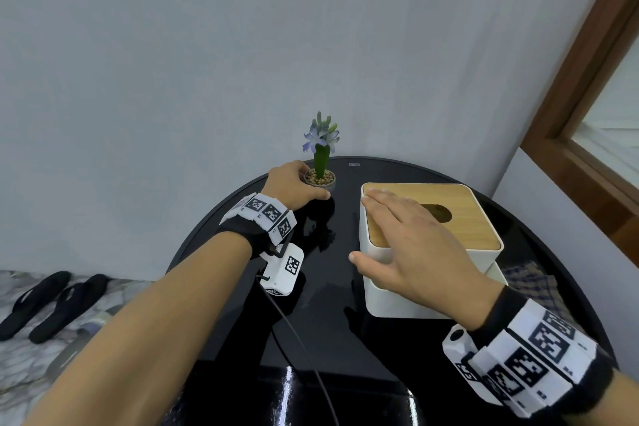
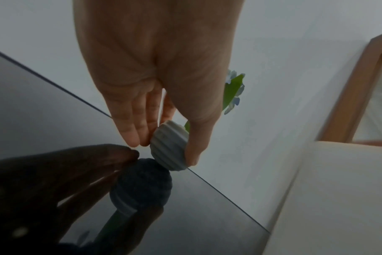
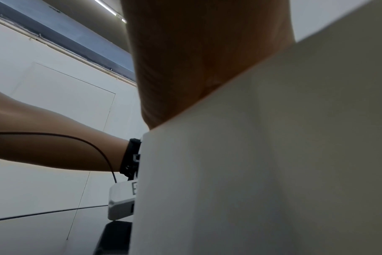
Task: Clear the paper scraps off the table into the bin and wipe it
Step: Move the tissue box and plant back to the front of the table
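Observation:
My left hand [image 1: 307, 185] grips a small ribbed grey pot [image 1: 320, 180] with a green, blue-flowered plant at the far side of the round glossy black table [image 1: 328, 287]. In the left wrist view the thumb and fingers [image 2: 131, 131] pinch the pot [image 2: 172, 155], whose base meets its reflection in the tabletop. My right hand [image 1: 387, 228] lies flat, fingers straight, on the wooden lid of a white tissue box [image 1: 463, 211], with the thumb over its left side. The right wrist view shows only the palm and the box wall [image 3: 251, 172]. I see no paper scraps or bin in any view.
A checked cloth [image 1: 529, 280] lies on the table just behind and to the right of the tissue box. The grey wall stands close behind the table, and a wooden window frame [image 1: 587, 114] is at the right. A pair of black flip-flops [image 1: 52, 301] sits on the floor at left.

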The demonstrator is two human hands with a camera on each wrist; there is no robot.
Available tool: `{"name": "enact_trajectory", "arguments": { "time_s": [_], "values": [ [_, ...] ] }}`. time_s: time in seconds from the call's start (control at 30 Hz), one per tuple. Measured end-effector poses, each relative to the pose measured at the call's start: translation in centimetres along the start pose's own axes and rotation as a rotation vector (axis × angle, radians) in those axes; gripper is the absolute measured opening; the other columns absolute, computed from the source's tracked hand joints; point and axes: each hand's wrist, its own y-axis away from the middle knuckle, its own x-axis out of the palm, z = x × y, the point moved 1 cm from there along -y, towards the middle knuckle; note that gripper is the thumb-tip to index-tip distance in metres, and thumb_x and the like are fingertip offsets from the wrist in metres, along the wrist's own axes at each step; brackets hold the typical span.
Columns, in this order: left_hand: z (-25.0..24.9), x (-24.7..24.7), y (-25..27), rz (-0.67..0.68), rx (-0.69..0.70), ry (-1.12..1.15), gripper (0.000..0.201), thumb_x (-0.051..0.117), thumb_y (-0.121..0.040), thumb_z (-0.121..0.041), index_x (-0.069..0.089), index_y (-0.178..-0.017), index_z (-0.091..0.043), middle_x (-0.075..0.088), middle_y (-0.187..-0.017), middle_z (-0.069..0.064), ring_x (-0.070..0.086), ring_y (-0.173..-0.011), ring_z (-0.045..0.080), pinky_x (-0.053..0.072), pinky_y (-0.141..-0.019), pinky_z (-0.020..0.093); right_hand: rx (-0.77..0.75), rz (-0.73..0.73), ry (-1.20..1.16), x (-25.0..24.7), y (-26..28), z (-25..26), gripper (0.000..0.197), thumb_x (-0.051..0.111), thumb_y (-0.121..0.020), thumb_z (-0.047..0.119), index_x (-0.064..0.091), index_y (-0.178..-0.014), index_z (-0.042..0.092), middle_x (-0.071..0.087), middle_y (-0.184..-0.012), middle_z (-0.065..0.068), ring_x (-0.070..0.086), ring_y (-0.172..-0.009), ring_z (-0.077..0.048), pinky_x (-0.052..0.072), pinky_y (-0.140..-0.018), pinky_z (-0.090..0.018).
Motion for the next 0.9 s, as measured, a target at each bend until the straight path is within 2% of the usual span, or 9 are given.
{"name": "enact_trajectory", "arguments": {
  "time_s": [0.07,0.2,0.27,0.43,0.5,0.63,0.73,0.8,0.9],
  "values": [
    [-0.2,-0.2,1.0,0.009,0.016,0.003,0.061,0.083,-0.065,-0.047,0.063,-0.116,-0.019,0.064,-0.103,-0.004,0.058,-0.098,0.013,0.04,-0.079,0.023,-0.002,-0.006,0.003,0.0,0.0,0.0,0.077,0.049,-0.084,0.06,0.034,-0.146,0.016,0.032,-0.155,-0.001,0.027,-0.143,-0.016,0.011,-0.115,-0.028],
    [-0.1,-0.5,3.5,0.009,0.022,0.018,0.063,0.082,-0.06,-0.054,0.064,-0.112,-0.024,0.067,-0.106,-0.006,0.06,-0.102,0.013,0.045,-0.088,0.027,-0.001,-0.006,0.03,0.0,0.1,0.1,0.077,0.047,-0.085,0.059,0.034,-0.145,0.013,0.034,-0.154,-0.004,0.029,-0.142,-0.019,0.018,-0.116,-0.033],
    [-0.1,-0.6,5.1,0.013,0.022,0.029,0.062,0.082,-0.06,-0.053,0.064,-0.112,-0.025,0.067,-0.106,-0.007,0.06,-0.103,0.012,0.044,-0.088,0.025,-0.001,-0.008,0.051,0.0,0.2,0.1,0.076,0.047,-0.086,0.058,0.035,-0.145,0.012,0.035,-0.153,-0.006,0.031,-0.141,-0.02,0.021,-0.116,-0.035],
    [-0.4,-0.9,9.4,0.014,0.037,0.071,0.057,0.083,-0.063,-0.049,0.063,-0.112,-0.028,0.066,-0.101,-0.01,0.057,-0.09,0.0,0.035,-0.066,0.01,-0.016,0.004,0.093,-0.3,0.3,0.3,0.076,0.046,-0.086,0.057,0.037,-0.143,0.008,0.037,-0.152,-0.008,0.033,-0.139,-0.022,0.025,-0.115,-0.037],
    [-0.4,-0.8,11.0,0.031,0.039,0.086,0.056,0.083,-0.064,-0.048,0.063,-0.113,-0.028,0.066,-0.102,-0.01,0.057,-0.089,-0.001,0.035,-0.065,0.008,-0.013,0.003,0.105,-0.6,0.5,0.3,0.076,0.044,-0.086,0.059,0.037,-0.143,0.01,0.037,-0.152,-0.007,0.033,-0.139,-0.021,0.024,-0.115,-0.038],
    [-0.3,-0.7,13.6,0.057,0.04,0.101,0.059,0.084,-0.064,-0.048,0.062,-0.116,-0.029,0.067,-0.105,-0.009,0.06,-0.096,0.003,0.037,-0.068,0.009,0.025,-0.018,0.084,-1.3,1.6,0.4,0.074,0.043,-0.087,0.06,0.038,-0.142,0.01,0.039,-0.15,-0.007,0.033,-0.138,-0.022,0.021,-0.115,-0.038],
    [-0.3,-0.5,14.9,0.068,0.032,0.116,0.06,0.084,-0.063,-0.049,0.062,-0.115,-0.029,0.067,-0.106,-0.009,0.061,-0.098,0.004,0.038,-0.07,0.009,0.048,-0.02,0.081,-1.5,2.8,0.3,0.081,0.03,-0.081,0.065,0.038,-0.142,0.011,0.038,-0.151,-0.007,0.033,-0.138,-0.023,0.022,-0.114,-0.038],
    [-0.4,-0.3,15.5,0.078,0.03,0.114,0.061,0.085,-0.062,-0.049,0.061,-0.114,-0.031,0.067,-0.107,-0.009,0.061,-0.098,0.004,0.04,-0.074,0.012,0.066,-0.028,0.08,-1.5,3.5,0.1,0.084,0.026,-0.077,0.066,0.039,-0.14,0.012,0.038,-0.15,-0.007,0.033,-0.138,-0.023,0.023,-0.115,-0.039],
    [-0.6,-0.2,15.9,0.088,0.021,0.097,0.061,0.085,-0.061,-0.049,0.06,-0.114,-0.031,0.066,-0.108,-0.008,0.06,-0.101,0.007,0.041,-0.083,0.018,0.09,-0.054,0.081,-1.4,4.4,-0.2,0.081,0.027,-0.078,0.066,0.042,-0.137,0.012,0.04,-0.148,-0.007,0.036,-0.136,-0.023,0.025,-0.114,-0.042]
  ]
}}
